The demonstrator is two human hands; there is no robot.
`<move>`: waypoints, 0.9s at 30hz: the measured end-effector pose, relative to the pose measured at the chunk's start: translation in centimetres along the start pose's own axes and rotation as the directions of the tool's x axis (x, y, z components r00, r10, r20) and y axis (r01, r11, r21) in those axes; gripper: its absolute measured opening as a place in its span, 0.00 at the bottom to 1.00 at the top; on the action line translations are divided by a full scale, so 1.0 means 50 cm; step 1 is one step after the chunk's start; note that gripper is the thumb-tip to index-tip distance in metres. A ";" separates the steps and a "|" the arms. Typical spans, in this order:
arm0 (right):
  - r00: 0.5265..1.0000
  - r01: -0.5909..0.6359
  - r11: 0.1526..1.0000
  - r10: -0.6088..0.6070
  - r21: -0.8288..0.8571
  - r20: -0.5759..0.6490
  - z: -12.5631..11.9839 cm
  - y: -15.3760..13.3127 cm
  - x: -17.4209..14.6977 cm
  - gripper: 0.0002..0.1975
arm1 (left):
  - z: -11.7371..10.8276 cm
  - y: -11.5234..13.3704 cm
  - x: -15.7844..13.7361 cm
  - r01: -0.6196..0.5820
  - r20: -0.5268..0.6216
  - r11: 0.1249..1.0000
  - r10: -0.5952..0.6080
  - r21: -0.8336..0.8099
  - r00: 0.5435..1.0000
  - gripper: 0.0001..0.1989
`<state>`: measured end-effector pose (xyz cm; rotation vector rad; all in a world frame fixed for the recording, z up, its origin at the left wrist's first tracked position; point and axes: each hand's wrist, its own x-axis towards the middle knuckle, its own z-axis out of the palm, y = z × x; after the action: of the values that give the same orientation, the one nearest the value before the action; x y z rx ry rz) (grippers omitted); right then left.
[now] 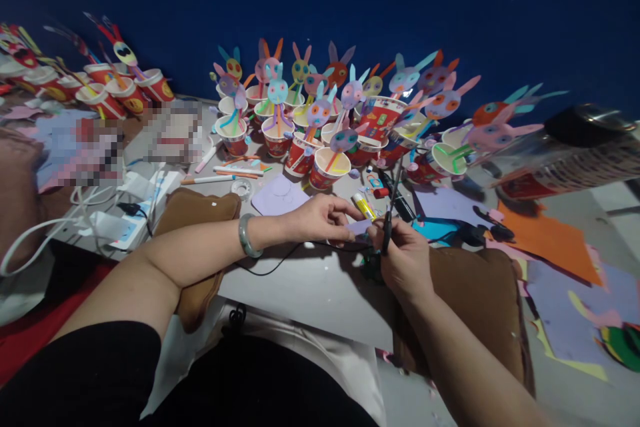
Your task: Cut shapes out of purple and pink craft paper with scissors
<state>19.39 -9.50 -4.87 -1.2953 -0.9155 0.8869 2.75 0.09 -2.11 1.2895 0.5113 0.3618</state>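
My left hand point(327, 219) pinches a small strip of purple paper point(359, 228) between thumb and fingers, low over the table. Scissors point(393, 203) with dark handles sit in my right hand point(406, 257), their blades pointing up and away from me. My right thumb and fingertips also come up against the right end of the purple strip. Just beyond the hands lie a yellow glue stick point(364, 205) and a black marker point(400, 200). A larger purple sheet point(280, 195) with a round outline on it rests beyond my left wrist.
Paper cups with rabbit-headed paper figures point(327, 170) crowd the back of the table. Brown cushions point(475, 307) lie under both forearms. Orange paper point(547, 240) and purple scraps spread at right, below a tilted clear bottle point(560, 160). A power strip point(145, 210) and white cables are at left.
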 end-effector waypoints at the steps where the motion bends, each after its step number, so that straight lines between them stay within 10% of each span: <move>1: 1.000 -0.007 1.000 0.007 -0.001 0.004 0.001 -0.001 0.000 0.12 | -0.001 -0.001 0.000 0.035 0.029 0.999 -0.035 0.002 0.999 0.21; 9: 0.994 0.025 0.985 -0.006 -0.173 0.112 0.005 -0.017 -0.001 0.11 | 0.002 -0.008 0.000 0.224 0.129 0.975 -0.221 -0.009 0.967 0.10; 27: 1.000 0.013 0.995 -0.014 -0.098 -0.017 0.003 -0.012 0.000 0.13 | -0.008 -0.005 0.004 0.194 0.142 0.981 -0.190 -0.009 0.971 0.06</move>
<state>19.28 -9.46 -4.27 -1.3769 -0.9628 0.8275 2.67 0.44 -2.45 1.2218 0.5059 0.1136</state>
